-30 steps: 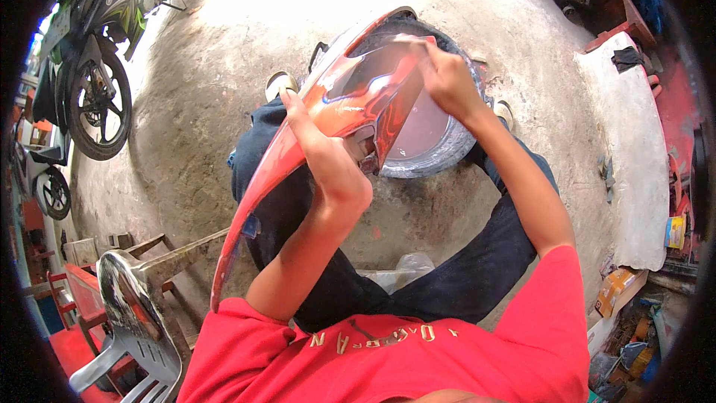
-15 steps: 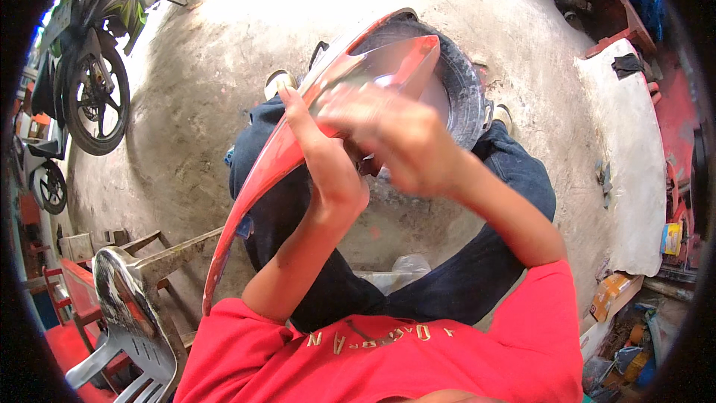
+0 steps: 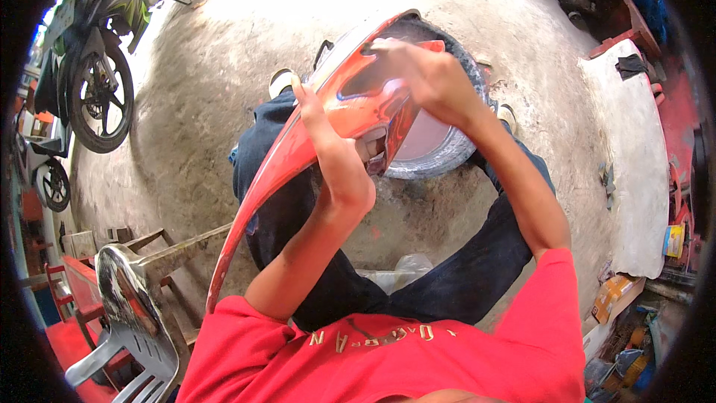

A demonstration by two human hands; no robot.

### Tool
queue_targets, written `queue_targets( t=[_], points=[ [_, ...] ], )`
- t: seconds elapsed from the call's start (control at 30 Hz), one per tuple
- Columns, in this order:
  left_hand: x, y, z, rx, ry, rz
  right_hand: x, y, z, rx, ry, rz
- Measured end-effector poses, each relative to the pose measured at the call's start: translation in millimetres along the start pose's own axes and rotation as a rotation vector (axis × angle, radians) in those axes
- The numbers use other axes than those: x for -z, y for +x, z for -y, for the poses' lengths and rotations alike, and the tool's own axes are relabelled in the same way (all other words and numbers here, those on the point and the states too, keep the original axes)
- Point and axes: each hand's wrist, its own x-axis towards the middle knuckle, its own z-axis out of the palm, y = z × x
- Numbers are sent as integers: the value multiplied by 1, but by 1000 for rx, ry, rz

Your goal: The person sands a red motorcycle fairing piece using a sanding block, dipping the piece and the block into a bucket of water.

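Note:
A long, curved red motorcycle body panel (image 3: 272,168) slants across my lap, its upper end over a round dark tub (image 3: 440,169) holding cloudy, whitish liquid. My left hand (image 3: 337,153) grips the panel, thumb on its outer face and fingers curled around the inner edge. Near the panel's upper end, my right hand (image 3: 436,82) presses its fingers together against the surface. Whether a thin sheet or pad lies under those fingers is hidden. Dark grey patches and wet sheen mark the red face beside them.
A grey plastic chair (image 3: 134,306) and a wooden frame (image 3: 190,254) stand at the left. Motorcycles (image 3: 97,89) are parked at the far left. A pale slab (image 3: 634,164) runs along the right, with a cardboard box (image 3: 617,295) near its lower end.
My right hand has moved up and away along the panel, uncovering its middle. My left hand keeps its hold, and the panel has shifted slightly right.

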Motion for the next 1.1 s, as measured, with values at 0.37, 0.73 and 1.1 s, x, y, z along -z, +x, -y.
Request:
queue_targets(
  t=[0.37,0.73,1.1],
  points=[
    [-2,2,-15,83,-55,103,32,19,-107,-359,-301,-271],
    [-3,-1,-23,148,-40,122,-121,-71,-372,-805,-330,-99],
    [-3,-2,-32,101,-49,63,-177,-50,-332,-814,21,188]
  ],
)
